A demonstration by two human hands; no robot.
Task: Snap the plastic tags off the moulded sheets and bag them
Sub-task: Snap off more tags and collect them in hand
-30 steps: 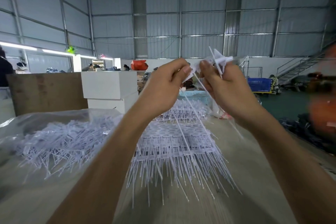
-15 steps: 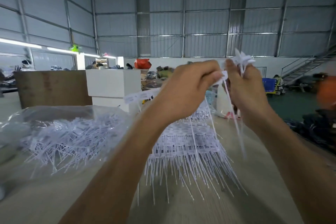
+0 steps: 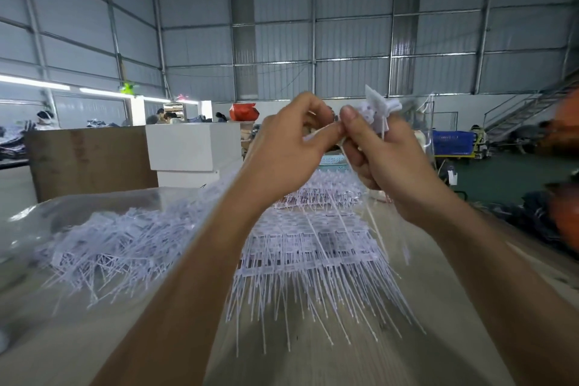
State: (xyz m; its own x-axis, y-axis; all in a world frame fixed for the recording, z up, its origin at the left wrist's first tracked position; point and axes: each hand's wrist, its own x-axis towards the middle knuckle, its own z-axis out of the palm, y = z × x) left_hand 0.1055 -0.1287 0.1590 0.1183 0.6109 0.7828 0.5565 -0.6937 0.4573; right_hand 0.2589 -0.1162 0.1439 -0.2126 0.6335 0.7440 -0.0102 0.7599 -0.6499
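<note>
I see both hands raised above the bench (image 3: 423,338): left hand (image 3: 282,153) pinches a tag strip (image 3: 322,134), right hand (image 3: 385,160) grips what looks like a blurred tag bundle (image 3: 376,110).

Bagged tags (image 3: 103,247) left on table (image 3: 438,307), moulded sheets (image 3: 313,247) centre, boxes (image 3: 191,147) behind.

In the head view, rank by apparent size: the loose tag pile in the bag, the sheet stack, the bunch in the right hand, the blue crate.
1. Loose tag pile and sheet stack: alike, unranked.
2. Blue crate, though distance shrinks it.
3. Bunch.
</note>
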